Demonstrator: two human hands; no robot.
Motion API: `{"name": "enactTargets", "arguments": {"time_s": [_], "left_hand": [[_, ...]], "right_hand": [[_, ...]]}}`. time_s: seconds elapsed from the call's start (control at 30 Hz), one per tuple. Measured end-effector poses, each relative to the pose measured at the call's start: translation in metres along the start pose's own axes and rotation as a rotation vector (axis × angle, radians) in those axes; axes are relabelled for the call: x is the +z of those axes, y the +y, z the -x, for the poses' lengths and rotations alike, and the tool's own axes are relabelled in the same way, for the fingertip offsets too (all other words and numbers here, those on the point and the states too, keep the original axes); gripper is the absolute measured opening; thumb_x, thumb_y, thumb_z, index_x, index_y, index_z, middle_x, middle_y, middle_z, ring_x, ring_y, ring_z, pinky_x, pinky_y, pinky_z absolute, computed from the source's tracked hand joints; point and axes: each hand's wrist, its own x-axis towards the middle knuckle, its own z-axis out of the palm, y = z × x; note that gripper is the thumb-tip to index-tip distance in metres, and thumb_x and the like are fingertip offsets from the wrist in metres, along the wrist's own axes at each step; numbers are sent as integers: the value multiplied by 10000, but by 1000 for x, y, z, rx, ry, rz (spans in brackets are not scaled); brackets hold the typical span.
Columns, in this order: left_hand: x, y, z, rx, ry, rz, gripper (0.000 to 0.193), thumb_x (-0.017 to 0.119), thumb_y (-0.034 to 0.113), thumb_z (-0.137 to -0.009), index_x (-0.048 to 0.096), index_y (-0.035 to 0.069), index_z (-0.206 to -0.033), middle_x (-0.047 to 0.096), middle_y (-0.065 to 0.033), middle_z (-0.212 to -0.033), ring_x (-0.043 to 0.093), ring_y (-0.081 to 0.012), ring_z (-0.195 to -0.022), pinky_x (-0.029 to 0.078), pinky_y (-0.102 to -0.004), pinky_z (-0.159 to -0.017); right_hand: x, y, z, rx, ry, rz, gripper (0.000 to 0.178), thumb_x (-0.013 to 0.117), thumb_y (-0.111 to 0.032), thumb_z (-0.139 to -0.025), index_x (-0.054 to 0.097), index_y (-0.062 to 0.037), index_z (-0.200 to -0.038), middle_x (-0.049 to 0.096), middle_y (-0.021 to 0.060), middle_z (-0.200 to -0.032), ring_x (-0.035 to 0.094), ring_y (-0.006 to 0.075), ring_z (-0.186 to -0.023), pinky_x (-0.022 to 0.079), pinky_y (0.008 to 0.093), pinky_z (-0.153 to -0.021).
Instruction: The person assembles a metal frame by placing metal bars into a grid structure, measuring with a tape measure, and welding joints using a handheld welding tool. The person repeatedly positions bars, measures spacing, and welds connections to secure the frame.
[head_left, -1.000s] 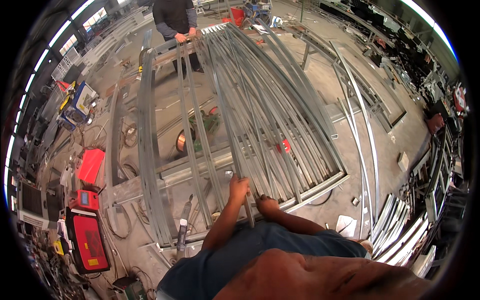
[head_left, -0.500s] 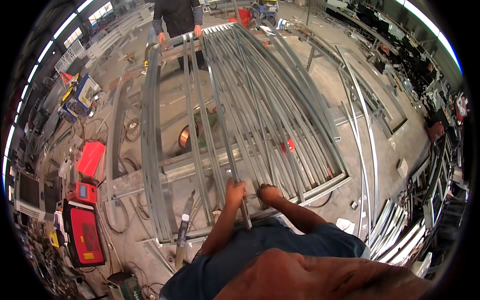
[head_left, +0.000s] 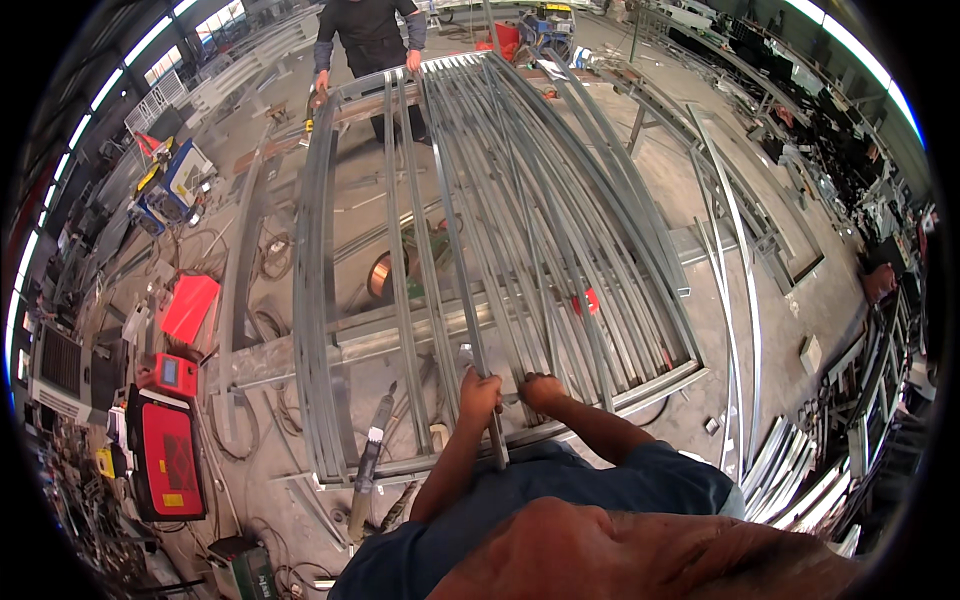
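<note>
A large rectangular frame of grey metal profiles [head_left: 668, 377] lies in front of me, with many long bars running away from me across it. My left hand [head_left: 480, 393] is closed round a long metal bar [head_left: 468, 310], whose near end sticks out below the fist toward my body. Just to its right, my right hand [head_left: 542, 391] is closed at the near end of another metal bar [head_left: 512, 335]; its fingertips are hidden. At the far end, a person in dark clothes [head_left: 366, 35] stands with both hands on the frame.
An angle grinder-like long tool [head_left: 372, 450] rests by the frame's near left corner. Left of it stand a red-and-black machine [head_left: 170, 455] and a red box [head_left: 178, 374]. A copper wire spool [head_left: 381, 275] shows beneath the bars. Loose metal strips [head_left: 790, 465] lie at right.
The whole view has shifted slightly, so the scene sits a little lower and farther right. Both my hands keep their grips, with no clear movement against the frame.
</note>
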Motion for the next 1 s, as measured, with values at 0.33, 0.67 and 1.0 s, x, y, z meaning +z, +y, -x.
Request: {"name": "enactTargets", "arguments": {"time_s": [0.33,0.67,1.0], "left_hand": [[1,0,18,4,4,50,195,612,50,-842,454,46,-957,495,-66,-618,495,-164,-455,383,-343,-375],[-9,-14,-4,50,94,-89,182,606,67,-827,466,-4,-918,528,-106,-592,544,-211,-441,414,-365,-372],[-17,-59,-92,242,202,-356,193,600,67,-832,437,4,-916,534,-110,-628,535,-208,-432,406,-374,-326]], "right_hand": [[-4,-2,2,-18,13,11,250,604,-299,-875,735,-90,-918,671,141,-1038,688,346,-953,563,463,-811],[-9,-7,2,-23,-22,23,214,575,-205,-886,742,-88,-951,686,146,-1074,700,325,-983,560,454,-828],[-8,-5,7,-32,-70,50,242,590,-292,-890,719,-98,-955,663,145,-1056,677,348,-990,557,473,-832]]}}
